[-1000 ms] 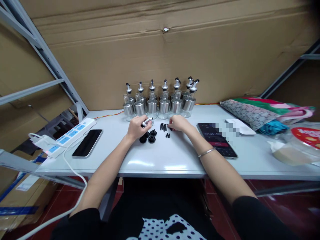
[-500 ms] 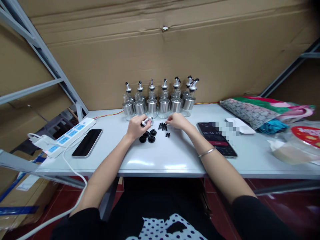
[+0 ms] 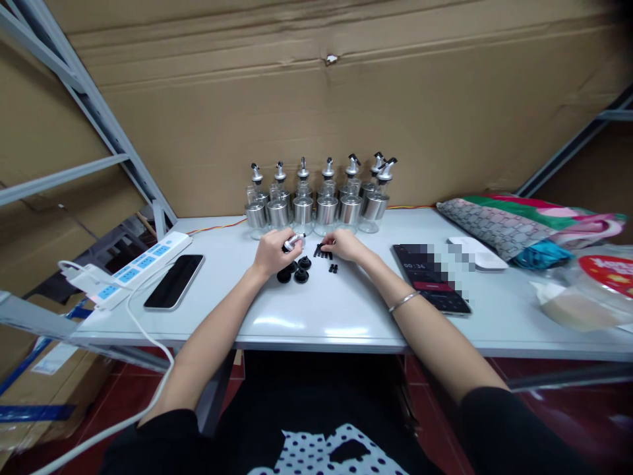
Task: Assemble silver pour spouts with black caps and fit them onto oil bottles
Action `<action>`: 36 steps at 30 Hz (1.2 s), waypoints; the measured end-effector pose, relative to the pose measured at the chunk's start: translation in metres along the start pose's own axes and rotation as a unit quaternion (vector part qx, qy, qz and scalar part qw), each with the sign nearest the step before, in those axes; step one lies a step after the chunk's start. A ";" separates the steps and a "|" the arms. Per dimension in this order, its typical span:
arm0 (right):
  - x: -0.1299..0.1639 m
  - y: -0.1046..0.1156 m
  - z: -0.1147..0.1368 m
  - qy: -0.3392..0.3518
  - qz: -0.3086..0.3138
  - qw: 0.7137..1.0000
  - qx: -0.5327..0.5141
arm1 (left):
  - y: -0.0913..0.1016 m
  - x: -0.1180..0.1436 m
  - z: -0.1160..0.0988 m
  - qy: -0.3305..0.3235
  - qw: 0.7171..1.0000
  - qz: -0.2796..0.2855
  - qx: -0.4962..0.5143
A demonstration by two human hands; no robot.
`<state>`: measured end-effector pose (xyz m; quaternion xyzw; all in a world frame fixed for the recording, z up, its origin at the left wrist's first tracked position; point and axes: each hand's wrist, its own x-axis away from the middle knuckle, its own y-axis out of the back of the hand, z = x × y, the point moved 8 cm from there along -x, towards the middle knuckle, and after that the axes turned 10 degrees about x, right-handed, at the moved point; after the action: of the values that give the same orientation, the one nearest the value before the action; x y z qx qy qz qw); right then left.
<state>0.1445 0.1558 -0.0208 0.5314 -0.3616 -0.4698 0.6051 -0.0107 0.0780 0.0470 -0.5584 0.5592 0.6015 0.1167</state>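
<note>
The left hand (image 3: 273,253) is grasping a silver spout (image 3: 293,243) in front of the bottles (image 3: 326,212). The right hand (image 3: 343,245) is curling over small black strips (image 3: 318,251), also lying in front of the bottles; whether it is pinching one, I cannot tell. Black caps (image 3: 301,276) are sitting nearer than the bottles, and a phone (image 3: 426,286) is lying to their front right.

1. I've got a brown cardboard wall (image 3: 277,112) behind the table (image 3: 336,303), creased across the top, with a small tear (image 3: 331,59).
2. Grey metal posts both sides: left post (image 3: 106,125), right post (image 3: 568,148), both slanted in my view.
3. Tabletop pale, glossy; I see white glare (image 3: 341,331) near the front edge.
4. Floor (image 3: 435,422): dark red tile.
5. Cardboard box (image 3: 74,389) low left, blue tape (image 3: 37,413) on it.
</note>
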 end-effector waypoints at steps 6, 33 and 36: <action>0.000 -0.001 -0.002 0.005 -0.010 1.000 -0.009 | -0.001 0.000 0.000 0.001 1.000 0.003 -0.004; -0.004 -0.002 0.010 0.060 -0.058 0.996 -0.017 | -0.006 0.000 0.002 0.019 0.999 0.032 -0.004; -0.005 -0.002 0.008 0.064 -0.056 0.996 -0.018 | -0.007 0.000 0.004 0.029 0.999 0.036 -0.007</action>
<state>0.1353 0.1577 -0.0212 0.5694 -0.2831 -0.4743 0.6088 -0.0073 0.0834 0.0425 -0.5556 0.5783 0.5927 0.0748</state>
